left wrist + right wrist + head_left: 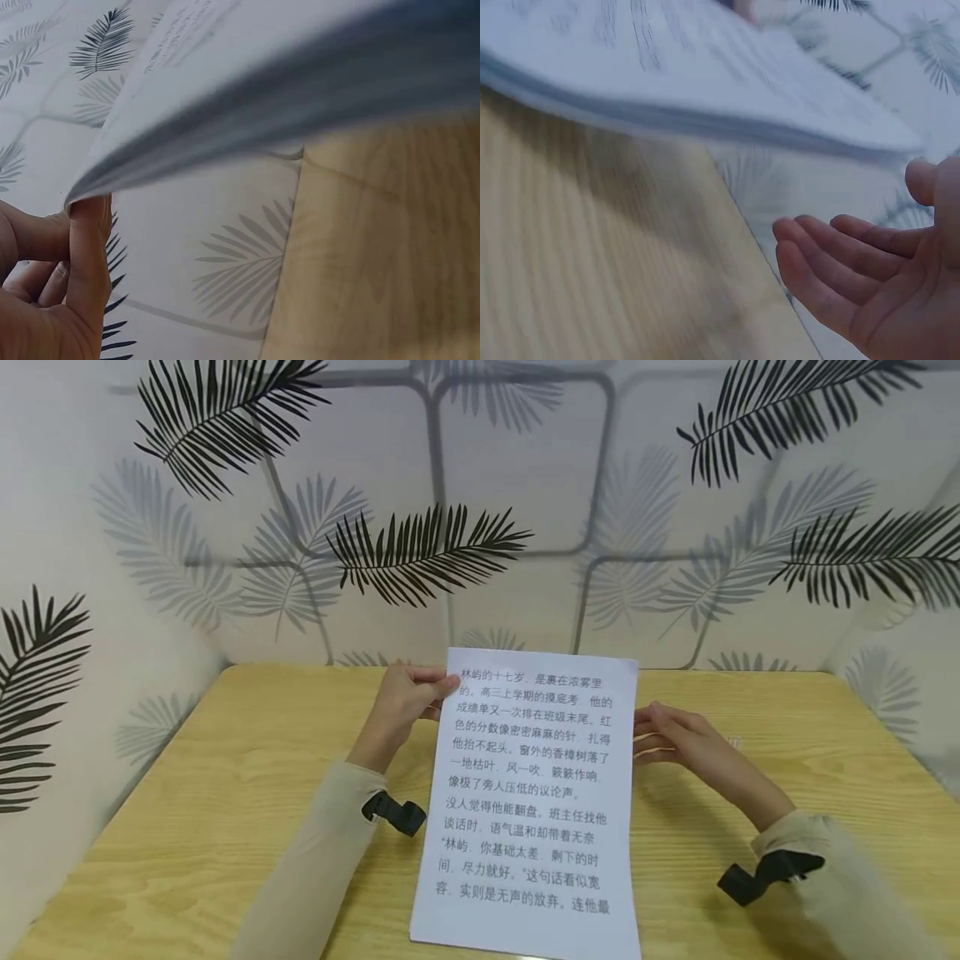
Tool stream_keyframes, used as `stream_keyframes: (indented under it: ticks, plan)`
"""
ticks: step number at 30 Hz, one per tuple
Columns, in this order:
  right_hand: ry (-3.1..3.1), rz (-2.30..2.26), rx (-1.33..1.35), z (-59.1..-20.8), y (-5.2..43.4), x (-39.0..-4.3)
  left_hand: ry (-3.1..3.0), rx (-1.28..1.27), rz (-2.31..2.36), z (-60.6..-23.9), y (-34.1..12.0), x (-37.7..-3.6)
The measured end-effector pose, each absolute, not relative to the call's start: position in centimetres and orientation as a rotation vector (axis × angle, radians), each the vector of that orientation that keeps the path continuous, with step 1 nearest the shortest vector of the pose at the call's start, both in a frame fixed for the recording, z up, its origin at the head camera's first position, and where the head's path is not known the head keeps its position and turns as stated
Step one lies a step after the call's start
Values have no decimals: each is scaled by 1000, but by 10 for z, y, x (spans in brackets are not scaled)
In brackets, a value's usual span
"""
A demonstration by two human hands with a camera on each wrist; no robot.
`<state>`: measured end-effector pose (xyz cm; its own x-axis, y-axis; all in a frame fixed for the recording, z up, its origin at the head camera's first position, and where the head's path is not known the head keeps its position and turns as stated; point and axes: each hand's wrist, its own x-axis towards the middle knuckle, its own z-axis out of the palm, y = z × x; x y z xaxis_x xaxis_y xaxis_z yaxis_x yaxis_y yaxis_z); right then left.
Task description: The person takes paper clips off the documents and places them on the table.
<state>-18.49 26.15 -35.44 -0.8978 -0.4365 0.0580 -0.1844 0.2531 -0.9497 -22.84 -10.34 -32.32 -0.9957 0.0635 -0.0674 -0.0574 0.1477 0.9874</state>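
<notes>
A white sheet of paper [532, 793] printed with black text is lifted off the wooden table [225, 793], its lower edge near the table's front. My left hand [408, 697] pinches the sheet at its upper left edge. In the left wrist view the thumb [86, 247] presses up against the paper [247, 90] corner. My right hand [678, 739] hovers by the sheet's right edge. In the right wrist view that hand [877, 277] lies palm up with fingers relaxed, a little apart from the paper [705, 82] and holding nothing.
Walls papered with a leaf pattern [420, 547] close in the table at the back and on both sides. Bare wood [787, 760] shows to the left and right of the sheet. Black camera mounts [393, 812] sit on both sleeved wrists.
</notes>
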Motion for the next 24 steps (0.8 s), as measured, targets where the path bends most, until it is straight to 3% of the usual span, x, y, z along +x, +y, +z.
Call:
stream_keyframes:
  ticks: [12,17,24]
  plan:
    - [2442,-1650,-236,-352,233,-175,2298,-27,1915,-347,-100,-232]
    - [2487,-1542,-59,-369,237,-180,2508,12,1583,-361,-91,-233]
    - [2623,-1328,-15,-384,235,-181,2654,52,1220,-368,-81,-238]
